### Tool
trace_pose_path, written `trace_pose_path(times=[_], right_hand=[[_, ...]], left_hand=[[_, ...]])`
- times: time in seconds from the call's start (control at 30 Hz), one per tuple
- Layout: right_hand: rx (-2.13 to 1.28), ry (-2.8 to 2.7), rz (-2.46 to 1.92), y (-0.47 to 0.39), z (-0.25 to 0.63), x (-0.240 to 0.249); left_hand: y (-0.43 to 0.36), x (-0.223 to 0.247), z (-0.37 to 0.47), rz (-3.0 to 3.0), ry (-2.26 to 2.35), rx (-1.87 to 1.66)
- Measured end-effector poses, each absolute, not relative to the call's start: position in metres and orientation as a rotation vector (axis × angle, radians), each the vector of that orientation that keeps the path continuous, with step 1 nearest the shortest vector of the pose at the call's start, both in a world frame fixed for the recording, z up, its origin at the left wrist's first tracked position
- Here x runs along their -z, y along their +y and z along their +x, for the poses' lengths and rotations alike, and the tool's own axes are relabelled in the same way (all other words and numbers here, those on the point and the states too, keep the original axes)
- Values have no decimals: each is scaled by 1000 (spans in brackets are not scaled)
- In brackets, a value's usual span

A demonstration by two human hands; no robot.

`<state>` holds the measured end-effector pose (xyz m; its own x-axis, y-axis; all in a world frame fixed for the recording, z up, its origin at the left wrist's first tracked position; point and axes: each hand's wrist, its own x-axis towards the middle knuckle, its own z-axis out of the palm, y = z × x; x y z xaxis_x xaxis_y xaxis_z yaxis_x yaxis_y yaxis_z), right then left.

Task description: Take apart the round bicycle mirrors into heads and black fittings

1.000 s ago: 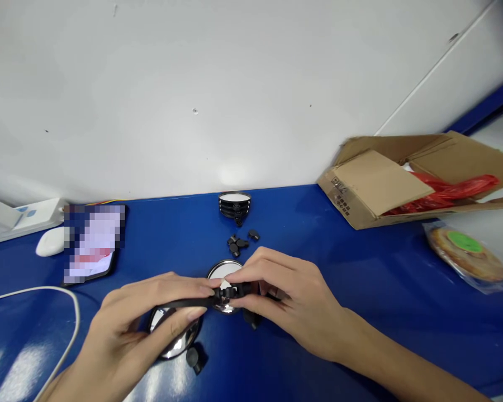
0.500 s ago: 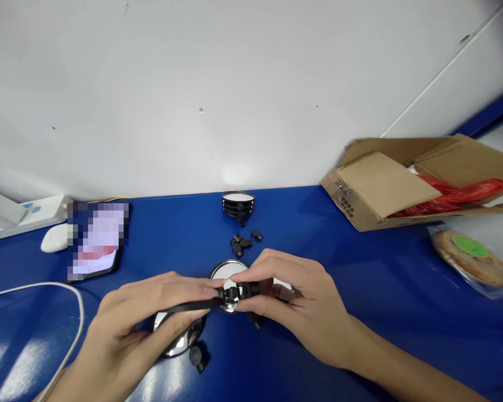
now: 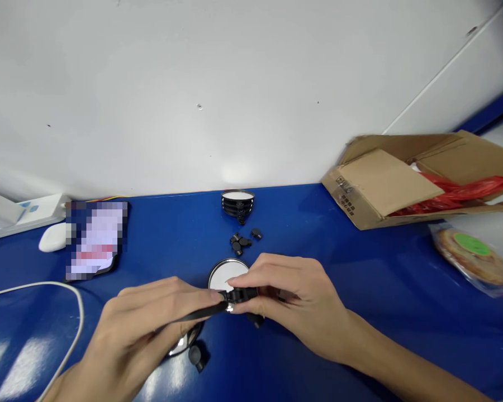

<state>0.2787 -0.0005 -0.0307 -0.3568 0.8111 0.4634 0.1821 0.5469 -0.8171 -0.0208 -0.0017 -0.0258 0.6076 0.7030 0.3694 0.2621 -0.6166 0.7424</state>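
Over blue table, away from back edge | left hand pinches thin black piece | right hand pinches black clip | back-right box: print too blurry to read

Free lane: blue surface between phone and mirror stack, back to the wall. Second lane — stack to carton. In the way: loose black pieces between stack and round mirror; white cable curving beside left hand — obstructs low entry there.
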Motion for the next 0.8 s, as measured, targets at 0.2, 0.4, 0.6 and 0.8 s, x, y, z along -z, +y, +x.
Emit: trace_pose_path(times=[0.2,0.4,0.6,0.8], right_hand=[[-802,-1853,-837,-2,280,27],[-698,-1964,-817,-1,281,26],[-642,-1974,-792,-2,277,26],[-575,-2006,-746,0,279,26]], left_hand=[[-7,22,-21,2161,783,-841],[-8,22,-19,2166,781,-845],[-10,20,-16,2096,852,-859],[-7,16,-2,1762,1065,-980]])
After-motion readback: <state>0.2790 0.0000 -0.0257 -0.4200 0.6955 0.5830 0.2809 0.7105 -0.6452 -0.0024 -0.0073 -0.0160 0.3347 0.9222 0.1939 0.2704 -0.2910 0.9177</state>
